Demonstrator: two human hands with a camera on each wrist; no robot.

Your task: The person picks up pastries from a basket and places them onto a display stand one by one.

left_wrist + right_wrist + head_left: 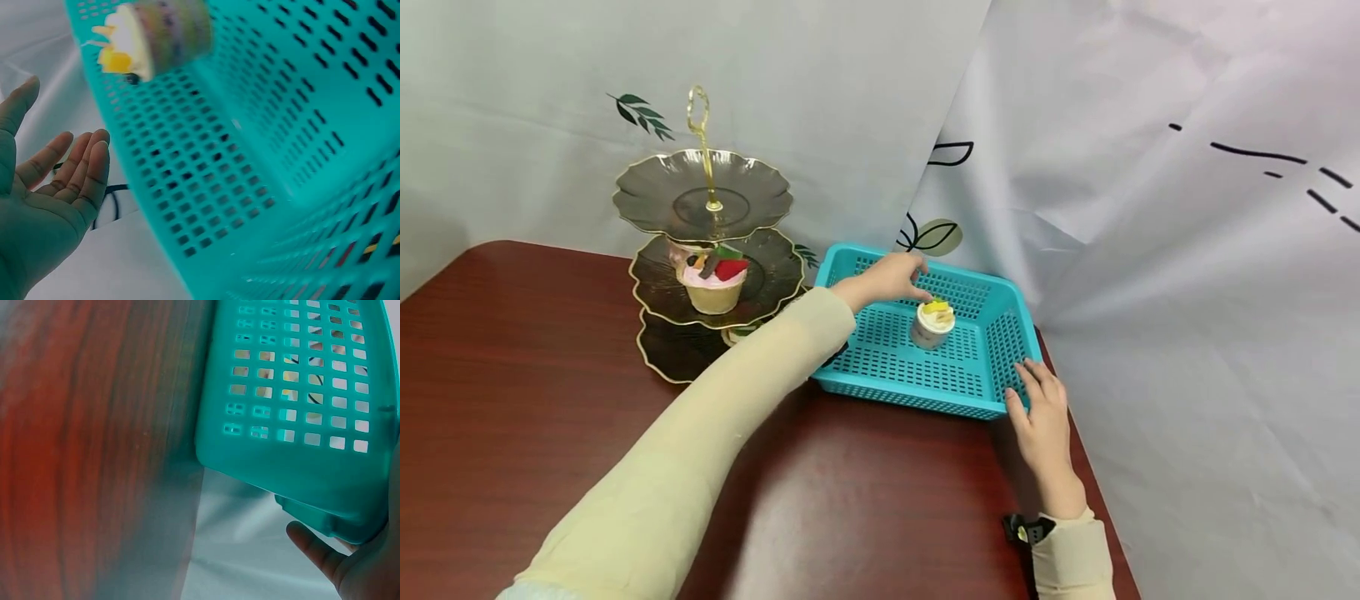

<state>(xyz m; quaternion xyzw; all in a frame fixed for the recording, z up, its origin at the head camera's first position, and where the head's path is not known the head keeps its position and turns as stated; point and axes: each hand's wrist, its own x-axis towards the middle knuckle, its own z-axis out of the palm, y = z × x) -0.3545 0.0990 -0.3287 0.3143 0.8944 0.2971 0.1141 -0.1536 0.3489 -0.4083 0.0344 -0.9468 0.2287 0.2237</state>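
Note:
A small dessert cup with white topping and yellow pieces stands inside the turquoise plastic basket. Just behind and left of it, over the basket, is my left hand, its fingers loosely bent with nothing between them. The left wrist view shows this palm empty, apart from the dessert cup. At the basket's near right corner my right hand rests on the rim, fingers spread. Seen from the right wrist, its thumb stands away from the basket wall.
Left of the basket stands a tiered stand with dark scalloped plates and a gold handle. A pink-topped cupcake sits on its middle tier. The reddish-brown table meets white cloth at the right.

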